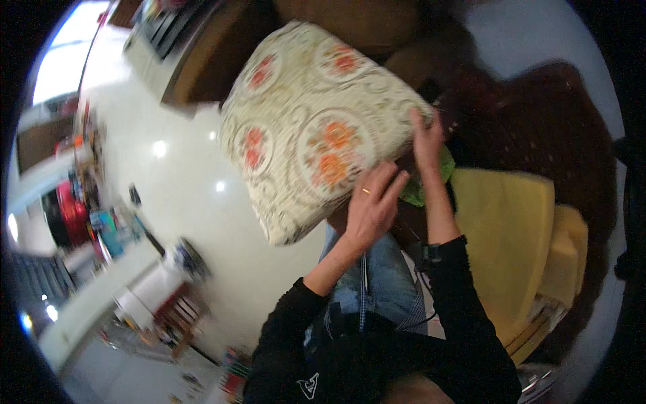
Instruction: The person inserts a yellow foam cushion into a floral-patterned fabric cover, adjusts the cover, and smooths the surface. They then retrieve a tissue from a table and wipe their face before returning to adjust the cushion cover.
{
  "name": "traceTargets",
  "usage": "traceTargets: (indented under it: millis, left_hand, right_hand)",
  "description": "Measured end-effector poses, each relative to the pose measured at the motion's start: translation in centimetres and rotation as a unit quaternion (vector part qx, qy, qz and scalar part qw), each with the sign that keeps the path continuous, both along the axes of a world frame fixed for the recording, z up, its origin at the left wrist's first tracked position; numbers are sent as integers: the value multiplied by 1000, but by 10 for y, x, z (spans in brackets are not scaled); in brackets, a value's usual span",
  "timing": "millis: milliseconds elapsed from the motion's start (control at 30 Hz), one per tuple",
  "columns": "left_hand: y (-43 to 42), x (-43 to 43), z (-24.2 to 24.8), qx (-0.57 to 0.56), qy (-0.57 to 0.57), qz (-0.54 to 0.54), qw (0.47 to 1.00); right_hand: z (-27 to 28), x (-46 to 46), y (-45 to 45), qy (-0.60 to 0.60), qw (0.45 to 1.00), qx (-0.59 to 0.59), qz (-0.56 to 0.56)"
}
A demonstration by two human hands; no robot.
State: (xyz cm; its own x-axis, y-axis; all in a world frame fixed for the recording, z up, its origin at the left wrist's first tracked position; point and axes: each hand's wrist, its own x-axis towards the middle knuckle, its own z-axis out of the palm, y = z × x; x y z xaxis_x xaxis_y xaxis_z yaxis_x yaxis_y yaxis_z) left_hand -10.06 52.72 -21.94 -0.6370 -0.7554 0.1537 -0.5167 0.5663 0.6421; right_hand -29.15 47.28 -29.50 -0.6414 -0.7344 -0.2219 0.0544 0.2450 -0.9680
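A cream cushion [298, 126] with raised scrolls and orange and red flower medallions is tilted in front of me. My left hand [371, 202], with a ring on one finger, lies along its near edge, fingers on the cover and thumb hidden. At the right corner, my right hand [428, 139] grips the cushion with its fingers over the edge. Something green and leafy-looking [415, 192] shows below the right hand, partly covered by the forearm. The cushion's underside is out of sight, and the picture is blurred.
To my right, a yellow foam pad [504, 232] and a smaller foam block [568, 257] lie by a dark brown surface [535, 121]. Pale glossy floor [202, 151] spreads to the left. A wooden stool [176, 313] stands lower left; a brown furniture piece [202, 60] is beyond.
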Motion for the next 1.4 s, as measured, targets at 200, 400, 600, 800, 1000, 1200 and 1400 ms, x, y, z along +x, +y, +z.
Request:
traceTargets:
  millis: [200,400,600,800,1000,1200,1400]
  left_hand:
    - [118,141,-12,434,128,193,870]
    - [131,231,-65,364,429,573,596]
    - [119,222,-76,254,462,529,665]
    - [112,205,-70,201,413,601,654]
    - [115,234,-84,224,404,509,726]
    - [84,288,-127,401,504,447,621]
    - [-66,315,-170,445,480,434,619]
  right_hand:
    - [2,-20,0,-89,991,96,7]
    - [4,-24,-9,-165,982,89,-22]
    - [-3,-37,-15,-156,980,126,11]
    - [5,-16,-6,-243,962,125,31]
    - [9,104,25,-252,961,113,17]
    - [16,147,32,-258,964,60,34]
    - [-5,116,38,-245,968,40,35]
